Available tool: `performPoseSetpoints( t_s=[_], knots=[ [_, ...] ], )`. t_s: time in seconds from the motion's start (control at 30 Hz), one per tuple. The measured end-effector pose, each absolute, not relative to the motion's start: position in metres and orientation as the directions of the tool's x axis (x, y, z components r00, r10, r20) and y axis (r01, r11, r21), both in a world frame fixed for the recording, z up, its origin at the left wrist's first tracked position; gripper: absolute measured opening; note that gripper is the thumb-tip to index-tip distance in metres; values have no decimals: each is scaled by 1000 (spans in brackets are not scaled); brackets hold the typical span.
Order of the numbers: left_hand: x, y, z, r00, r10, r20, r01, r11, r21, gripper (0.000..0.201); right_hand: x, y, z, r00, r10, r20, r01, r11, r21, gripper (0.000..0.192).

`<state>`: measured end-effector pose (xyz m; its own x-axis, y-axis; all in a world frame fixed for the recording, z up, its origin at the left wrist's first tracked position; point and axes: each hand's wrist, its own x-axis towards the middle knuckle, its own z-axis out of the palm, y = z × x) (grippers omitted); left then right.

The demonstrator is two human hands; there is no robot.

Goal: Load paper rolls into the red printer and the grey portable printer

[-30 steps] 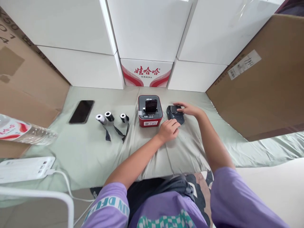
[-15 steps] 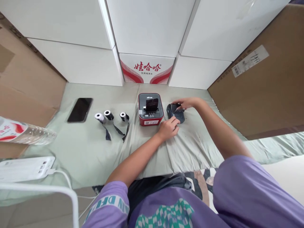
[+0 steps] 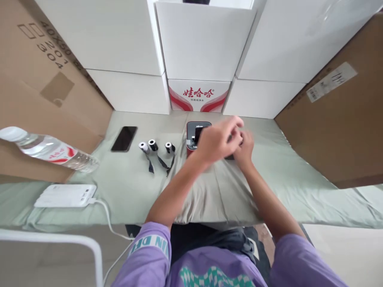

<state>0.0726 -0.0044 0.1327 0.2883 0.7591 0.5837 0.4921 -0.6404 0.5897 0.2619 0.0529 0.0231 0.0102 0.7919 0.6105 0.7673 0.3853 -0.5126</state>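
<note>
My left hand is raised between the printer and the black device, its fingers curled and smeared by motion. Touching or nearly touching its fingertips is my right hand, also curled. Something dark shows between the hands, too blurred to name. Below them, a sliver of a small black device shows on the cloth; the rest is covered. A red and black label or receipt printer stands left of it, partly hidden by my left hand. Farther left, white paper rolls stand with dark strips trailing from them.
A black phone lies left of the rolls. A water bottle and a white power bank with a cable are at the left. White boxes line the back; brown cartons flank the cloth-covered surface.
Both hands have lifted from the black device and come together above it, the left one moving up and across the printer's right side. The camera view has shifted, bringing the bottle more into sight.
</note>
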Motion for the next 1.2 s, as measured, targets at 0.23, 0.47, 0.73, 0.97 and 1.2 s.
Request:
performPoseSetpoints(
  t_s=[0.23,0.47,0.73,0.97,1.2],
  knots=[
    [-50,30,145,13,1000,8,752,-15,659,20,181,15,-24,42,874,484,361,439,-823,48],
    [-55,60,108,195,840,-507,769,190,610,35,191,18,-34,-34,901,433,277,424,-862,59],
    [-54,68,93,277,796,-538,651,257,714,33,190,20,-36,-38,912,410,278,403,-872,59],
    [-50,65,93,263,835,-484,673,201,712,39,190,19,-35,-35,914,404,264,398,-879,58],
    [-50,67,85,248,829,-502,702,204,683,34,191,18,-36,-40,920,390,275,385,-881,59]
  ],
)
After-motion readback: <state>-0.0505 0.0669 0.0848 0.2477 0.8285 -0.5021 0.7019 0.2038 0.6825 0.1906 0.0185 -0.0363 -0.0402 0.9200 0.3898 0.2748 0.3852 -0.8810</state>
